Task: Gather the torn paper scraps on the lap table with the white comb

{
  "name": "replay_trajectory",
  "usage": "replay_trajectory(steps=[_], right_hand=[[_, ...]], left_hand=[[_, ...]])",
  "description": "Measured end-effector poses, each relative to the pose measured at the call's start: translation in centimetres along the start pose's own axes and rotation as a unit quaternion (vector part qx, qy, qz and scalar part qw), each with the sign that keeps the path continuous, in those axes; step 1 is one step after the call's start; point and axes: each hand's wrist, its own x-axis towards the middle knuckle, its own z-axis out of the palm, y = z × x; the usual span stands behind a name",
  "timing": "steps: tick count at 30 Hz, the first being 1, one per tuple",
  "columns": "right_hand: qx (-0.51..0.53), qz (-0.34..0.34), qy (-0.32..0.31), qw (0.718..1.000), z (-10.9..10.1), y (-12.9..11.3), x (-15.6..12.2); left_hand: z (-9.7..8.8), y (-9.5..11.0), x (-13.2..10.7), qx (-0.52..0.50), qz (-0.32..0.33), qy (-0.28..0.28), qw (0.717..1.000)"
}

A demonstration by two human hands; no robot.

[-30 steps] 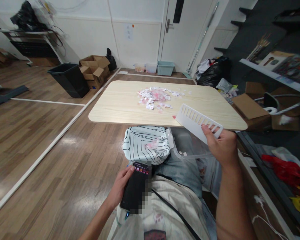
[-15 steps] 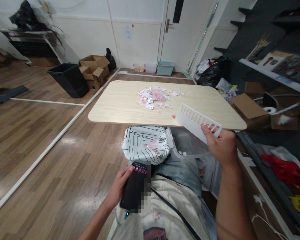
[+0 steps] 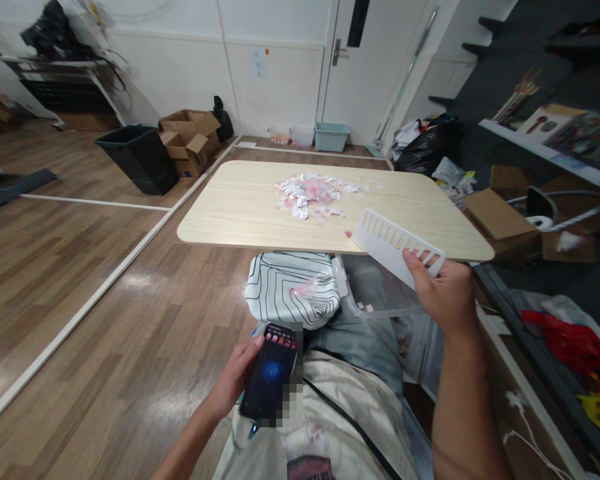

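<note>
Taking the middle of the view as the clock's centre, the right hand [image 3: 445, 293] is between 3 and 4 o'clock, gripping a white plate [image 3: 387, 252] by its near end, thumb laid over the slots. The plate slants toward 10 o'clock, its far end over the near edge of the bench [image 3: 230, 207]; whether it touches the top, I cannot tell. It looks like thin plastic: light, fairly stiff, perhaps a little springy and smooth enough to slide in a loose grip. The bars between the slots seem the weakest part, so the solid strip along the other long edge would be the firmer hold.

At 7 o'clock the left hand [image 3: 243, 367] holds a phone [image 3: 265, 380] by its left side, thumb along the edge; the fingers beneath are hidden. The phone should be rigid, denser than the plate, slick on its glass and breakable if dropped. Its long sides look the best hold, clear of the cable [image 3: 253, 432] at the lower end.

At 12 o'clock, apart from both hands, lie white and pinkish scraps [image 3: 300, 190], probably paper: almost weightless, soft, easily scattered, better gathered in a bunch than pinched singly.
</note>
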Motion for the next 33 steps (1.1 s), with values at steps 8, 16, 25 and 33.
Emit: replay_trajectory(steps=[8,16,25,33], right_hand=[[0.001,0.001,-0.005,1.000,-0.1,-0.2,0.1],[0.001,0.013,0.006,1.000,0.1,-0.1,0.0],[0.003,0.027,-0.013,1.000,-0.2,-0.7,0.2],[-0.004,0.031,-0.009,0.999,-0.2,-0.6,0.2]], left_hand=[[0.0,-0.6,0.3,0.017,0.014,0.024,0.999],[-0.2,-1.3,0.9,0.058,0.035,0.057,0.996],[0.8,-0.3,0.4,0.080,0.048,0.028,0.995],[1.1,-0.4,0.4,0.073,0.038,0.017,0.996]])
